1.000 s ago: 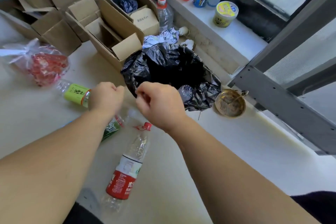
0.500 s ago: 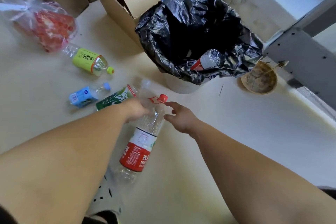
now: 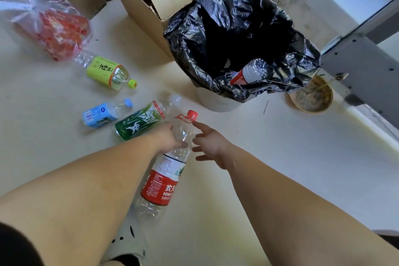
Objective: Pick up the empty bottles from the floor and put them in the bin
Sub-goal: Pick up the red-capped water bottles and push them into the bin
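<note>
A large clear bottle with a red label and red cap (image 3: 160, 181) lies on the floor. My left hand (image 3: 167, 137) rests on its upper part, fingers curled around it. My right hand (image 3: 210, 143) is just right of the bottle's neck, fingers spread, one fingertip close to the cap. Left of them lie a green-label bottle (image 3: 138, 124), a small blue-label bottle (image 3: 101, 112) and a yellow-green-label bottle (image 3: 105, 71). The bin (image 3: 218, 101), lined with a black bag, stands beyond my hands and holds one red-label bottle (image 3: 248, 72).
Open cardboard boxes (image 3: 151, 4) stand left of and behind the bin. A clear bag with red contents (image 3: 58, 30) lies at far left. A brass-coloured dish (image 3: 311, 97) sits right of the bin, beside a grey metal frame (image 3: 367, 58). My foot in a white shoe (image 3: 127, 246) is below.
The view dropped and closed in on the floor. Both hands went from above the bin down to the red-label bottle. A red-label bottle now lies in the bin.
</note>
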